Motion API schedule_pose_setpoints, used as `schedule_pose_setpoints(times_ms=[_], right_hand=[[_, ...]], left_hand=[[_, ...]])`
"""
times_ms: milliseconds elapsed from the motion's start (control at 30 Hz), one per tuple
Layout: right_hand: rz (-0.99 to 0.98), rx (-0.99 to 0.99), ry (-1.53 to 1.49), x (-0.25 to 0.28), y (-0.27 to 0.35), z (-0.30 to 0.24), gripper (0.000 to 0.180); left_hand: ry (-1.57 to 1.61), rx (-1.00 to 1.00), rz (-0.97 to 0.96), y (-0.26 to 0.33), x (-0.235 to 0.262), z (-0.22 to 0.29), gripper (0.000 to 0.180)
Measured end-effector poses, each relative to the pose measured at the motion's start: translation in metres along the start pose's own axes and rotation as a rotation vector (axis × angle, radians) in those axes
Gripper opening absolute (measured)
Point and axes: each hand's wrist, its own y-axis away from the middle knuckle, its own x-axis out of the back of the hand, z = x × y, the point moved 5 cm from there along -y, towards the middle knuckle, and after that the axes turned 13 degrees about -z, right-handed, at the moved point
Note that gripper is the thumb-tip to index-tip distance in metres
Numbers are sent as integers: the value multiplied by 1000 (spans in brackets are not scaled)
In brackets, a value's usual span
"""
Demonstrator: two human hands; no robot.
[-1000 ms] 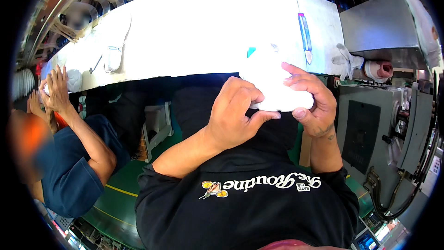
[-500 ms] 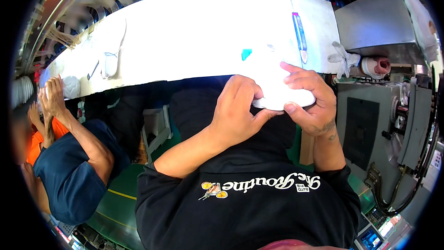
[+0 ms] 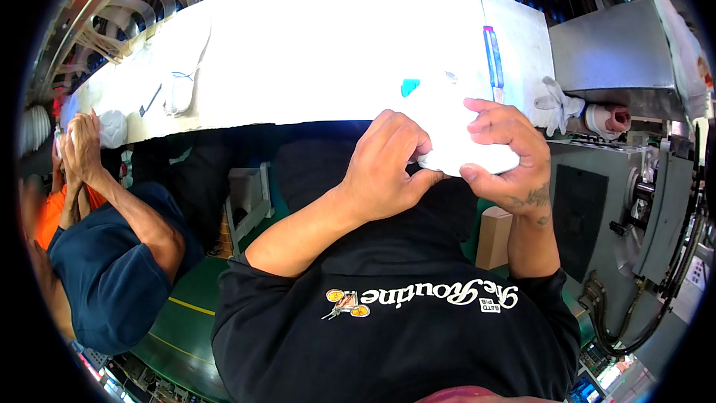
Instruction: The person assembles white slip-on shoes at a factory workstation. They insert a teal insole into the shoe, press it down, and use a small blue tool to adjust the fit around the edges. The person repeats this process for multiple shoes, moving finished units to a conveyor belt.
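Over the near edge of the white worktable [image 3: 298, 60], I hold a white shoe [image 3: 485, 155], so brightly lit that its details wash out. My left hand [image 3: 384, 164] pinches one end, thumb below and fingers curled above. My right hand [image 3: 514, 153] wraps round the other end, with the thumb on the near side and the fingers over the far side. Beyond the shoe lies a small teal piece [image 3: 410, 87]. A slim blue tool [image 3: 492, 60], possibly a cutter, rests past my right fingers.
Right of the table are a pale glove [image 3: 558, 107], a white shoe with pinkish lining [image 3: 608, 121] and a grey machine [image 3: 589, 201]. Another white shoe [image 3: 177, 95] lies on the left of the table. A co-worker in a blue shirt [image 3: 112, 269] handles a white item [image 3: 112, 129].
The whole view has shifted slightly. Both my hands stay on the shoe, which has turned a little, and the left fingers have closed in more tightly at its end.
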Motion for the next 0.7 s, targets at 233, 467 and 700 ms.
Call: schedule_pose_setpoints(times_ms=[233, 467, 700], right_hand=[[24, -14, -41, 0, 8, 8, 40], [-105, -55, 49, 8, 17, 4, 49], [-180, -473, 445, 11, 38, -5, 85]], left_hand=[[-14, -31, -90, -15, 1, -4, 46], [-145, -37, -372, -37, -11, -26, 107], [-304, 14, -249, -25, -51, -13, 100]])
